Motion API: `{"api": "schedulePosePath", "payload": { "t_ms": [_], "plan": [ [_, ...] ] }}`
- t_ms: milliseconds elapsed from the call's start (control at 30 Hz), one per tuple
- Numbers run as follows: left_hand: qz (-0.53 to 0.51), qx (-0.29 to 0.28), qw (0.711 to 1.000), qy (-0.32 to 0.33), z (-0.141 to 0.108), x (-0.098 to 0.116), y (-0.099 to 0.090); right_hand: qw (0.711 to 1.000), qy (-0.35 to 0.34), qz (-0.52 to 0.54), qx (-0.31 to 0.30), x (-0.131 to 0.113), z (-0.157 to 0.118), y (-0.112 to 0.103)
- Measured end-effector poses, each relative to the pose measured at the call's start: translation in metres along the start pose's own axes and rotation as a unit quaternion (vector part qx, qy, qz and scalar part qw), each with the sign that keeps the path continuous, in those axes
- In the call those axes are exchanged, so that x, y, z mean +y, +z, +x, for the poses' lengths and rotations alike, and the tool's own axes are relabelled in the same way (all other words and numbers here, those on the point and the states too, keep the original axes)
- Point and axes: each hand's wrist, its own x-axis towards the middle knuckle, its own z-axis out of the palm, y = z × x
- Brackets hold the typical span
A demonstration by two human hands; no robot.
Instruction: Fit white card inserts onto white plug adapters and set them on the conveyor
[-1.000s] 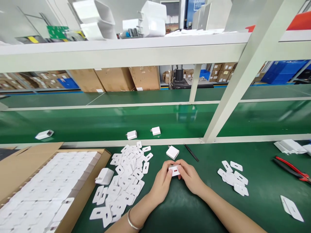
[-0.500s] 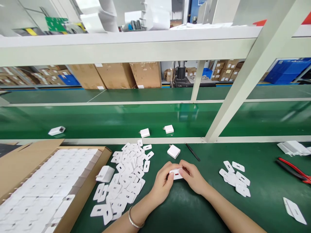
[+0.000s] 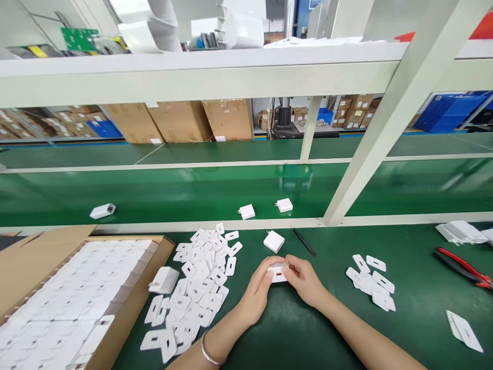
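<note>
Between my two hands is a white charger (image 3: pixel 278 274) with a red port slot facing me. My left hand (image 3: pixel 257 290) wraps its left side, thumb on the front face. My right hand (image 3: pixel 306 281) pinches the right end with thumb and fingers. Just beyond my fingers lies another white charger (image 3: pixel 274 241) on the green mat, and black tweezers (image 3: pixel 304 242) rest to its right. A heap of white slotted plates (image 3: pixel 204 277) spreads to the left of my left hand. A smaller pile of these plates (image 3: pixel 372 281) lies right of my right hand.
An open carton (image 3: pixel 162 257) of white chargers stands at left, a loose white charger (image 3: pixel 164 280) beside it. Chargers (image 3: pixel 246 211) sit on the green conveyor belt (image 3: pixel 185 190). Red-handled pliers (image 3: pixel 464 267) lie at right. A slanted frame post (image 3: pixel 370 144) rises beyond the mat.
The chargers on the belt have shifted right. The held charger is tilted slightly, with more of its top showing. Both hands keep their grip.
</note>
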Motion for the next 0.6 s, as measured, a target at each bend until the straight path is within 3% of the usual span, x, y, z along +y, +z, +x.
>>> {"api": "schedulePosePath", "payload": {
  "t_ms": [367,600],
  "plan": [
    [0.05,-0.001,0.997,0.059,0.0008,-0.0005,-0.002,0.999,-0.022,-0.032,-0.022,-0.0039,-0.0022,-0.0012],
    [0.066,-0.003,0.996,0.06,0.0029,-0.0006,-0.0039,0.999,0.007,-0.009,-0.052,-0.0042,-0.0014,-0.0038]
  ]
}}
